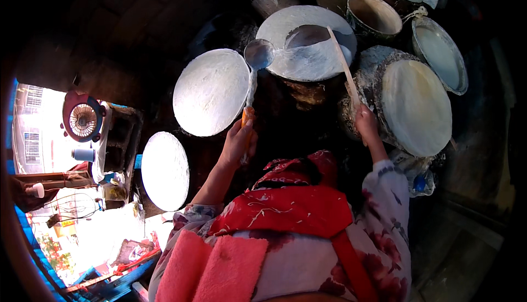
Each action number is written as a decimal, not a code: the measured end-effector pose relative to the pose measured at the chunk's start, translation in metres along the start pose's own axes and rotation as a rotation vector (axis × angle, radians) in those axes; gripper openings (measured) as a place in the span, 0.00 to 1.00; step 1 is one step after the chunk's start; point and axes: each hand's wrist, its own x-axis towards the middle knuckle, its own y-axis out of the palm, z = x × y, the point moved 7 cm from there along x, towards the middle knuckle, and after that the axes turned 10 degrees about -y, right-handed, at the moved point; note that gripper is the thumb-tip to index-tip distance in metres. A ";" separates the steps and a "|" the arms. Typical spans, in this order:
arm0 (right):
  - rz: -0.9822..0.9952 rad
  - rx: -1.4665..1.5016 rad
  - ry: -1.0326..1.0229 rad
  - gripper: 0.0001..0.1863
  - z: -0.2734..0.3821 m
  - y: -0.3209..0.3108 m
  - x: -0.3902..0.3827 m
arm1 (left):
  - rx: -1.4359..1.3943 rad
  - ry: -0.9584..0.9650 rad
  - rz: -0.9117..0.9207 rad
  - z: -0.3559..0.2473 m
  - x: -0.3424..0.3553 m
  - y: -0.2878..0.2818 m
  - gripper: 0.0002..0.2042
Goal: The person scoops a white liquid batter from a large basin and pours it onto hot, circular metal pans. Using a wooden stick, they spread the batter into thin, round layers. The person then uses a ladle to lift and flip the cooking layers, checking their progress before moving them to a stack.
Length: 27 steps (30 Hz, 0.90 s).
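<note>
My left hand (239, 137) is closed round the orange handle of a ladle (259, 54). The ladle's round bowl lies over the near left rim of a wide white round pan or cloth-topped pot (310, 69). My right hand (366, 122) grips a flat wooden stick (343, 60), its tip reaching over that same round. A white sheet-like layer covers the round's near part; behind it shows a grey, darker oval patch. Left of the ladle is a white-coated round disc (211, 92). Right of my right hand, a cream round top (417, 107) sits on a crusted base.
Another white disc (164, 171) stands lower left. Several buckets and basins, among them a pot (375, 15) and a basin of pale liquid (440, 54), crowd the back right. A red fan (82, 118) stands by the bright opening at left. A plastic bag (414, 173) hangs at right.
</note>
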 end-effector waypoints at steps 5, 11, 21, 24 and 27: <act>0.257 0.032 -0.264 0.08 0.006 0.029 -0.030 | 0.023 0.038 -0.004 0.002 0.010 0.001 0.14; -0.008 0.055 -0.052 0.10 -0.033 -0.014 0.058 | 0.006 -0.031 -0.033 -0.017 0.016 0.028 0.14; 0.018 -0.281 -0.122 0.09 -0.043 -0.030 0.117 | -0.005 -0.048 -0.062 0.001 0.004 0.025 0.14; -0.026 -0.363 -0.126 0.11 -0.046 -0.039 0.190 | 0.015 -0.057 -0.073 0.002 0.001 0.028 0.14; 0.004 -0.429 -0.185 0.12 -0.035 -0.036 0.257 | -0.013 -0.105 -0.149 0.005 -0.004 0.029 0.14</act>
